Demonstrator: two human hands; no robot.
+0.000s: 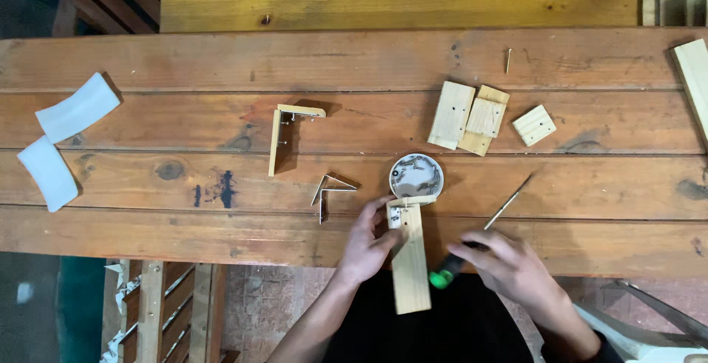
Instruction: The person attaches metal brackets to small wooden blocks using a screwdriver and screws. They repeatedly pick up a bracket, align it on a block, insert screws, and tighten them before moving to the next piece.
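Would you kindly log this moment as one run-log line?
left hand: holds wooden strip | right hand: on screwdriver | screw dish: beside strip | surface: workbench

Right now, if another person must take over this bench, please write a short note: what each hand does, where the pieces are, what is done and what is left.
Left hand: steadies the wooden strip at the bench edge, metal bracket at its top end.
Right hand: on the green-handled screwdriver, tip pointing away from the strip.
Round dish of screws sits just above the strip.
Done, it seems: one L-shaped wooden piece with a bracket.
Left: loose bracket and three small wooden blocks lie unjoined; I cannot tell whether screws are in the strip's bracket.
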